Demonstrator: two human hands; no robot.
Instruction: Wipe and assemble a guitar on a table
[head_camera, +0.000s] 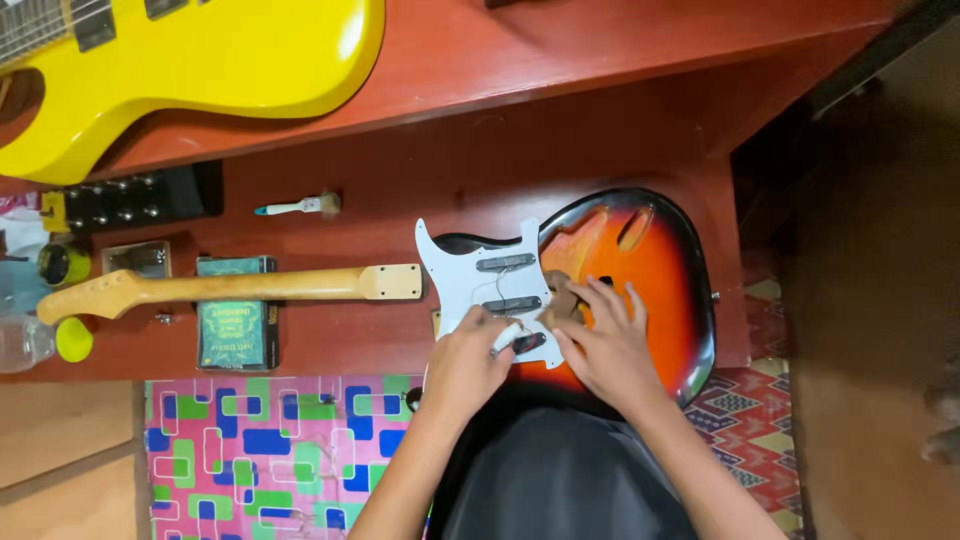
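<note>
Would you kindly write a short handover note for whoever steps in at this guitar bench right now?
Left hand: on the lower edge of the white pickguard, grip on it unclear.
Right hand: flat on the sunburst guitar body, fingers spread beside the open cavity.
The pickguard lies half off the body, pickups on it.
Detached neck lies to the left; small brush is above it.
Done: neck off, pickguard loose. Left: pickguard not seated on the body.

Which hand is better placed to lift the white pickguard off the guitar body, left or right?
Left, probably. The left hand already rests on the lower edge of the white pickguard, its fingers curled there. The right hand lies spread flat on the sunburst guitar body, beside the pickguard rather than gripping it.
</note>
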